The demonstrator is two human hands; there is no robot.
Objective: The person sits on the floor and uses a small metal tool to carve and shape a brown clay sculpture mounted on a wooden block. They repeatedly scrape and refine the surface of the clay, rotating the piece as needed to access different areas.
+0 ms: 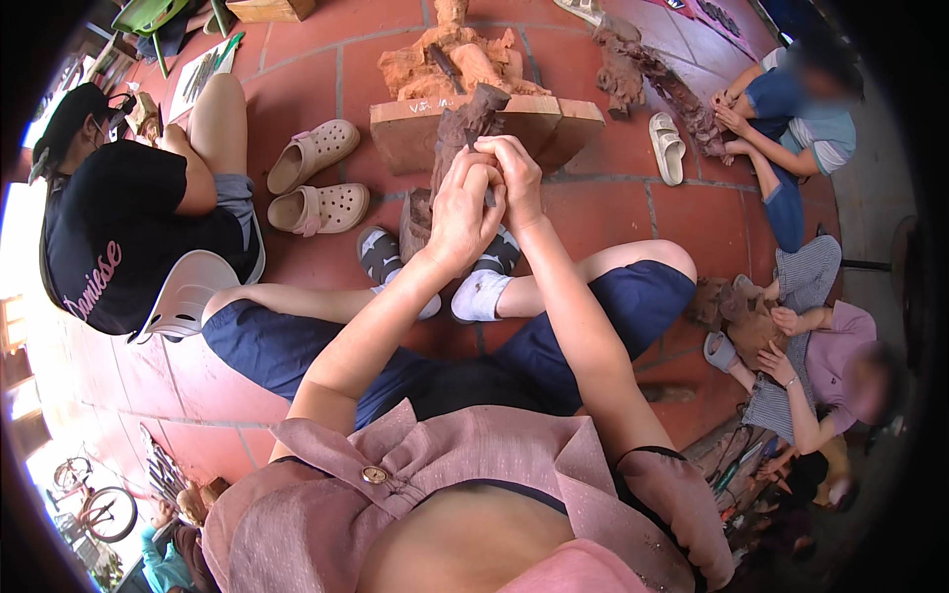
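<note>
In front of me stands a dark reddish-brown wood carving [450, 138], upright between my feet, its knobby top above my hands. My left hand [463, 212] and my right hand [516, 181] meet at its near side, fingers closed. Between them shows a bit of a thin dark carving chisel [489, 197], and both hands seem wrapped on it. Its tip is mostly hidden by the fingers. Behind, a larger orange-brown carved figure [484, 67] rests on a thick wooden base [554, 127], with a dark-handled tool [444, 65] lying against it.
Beige clogs [314, 156] sit on the red tile floor [682, 217] to the left, and a pale sandal [667, 148] to the right. A person in black [129, 217] sits close at left. People at right [811, 128] hold other wood pieces. Tools lie on a sheet [206, 74] far left.
</note>
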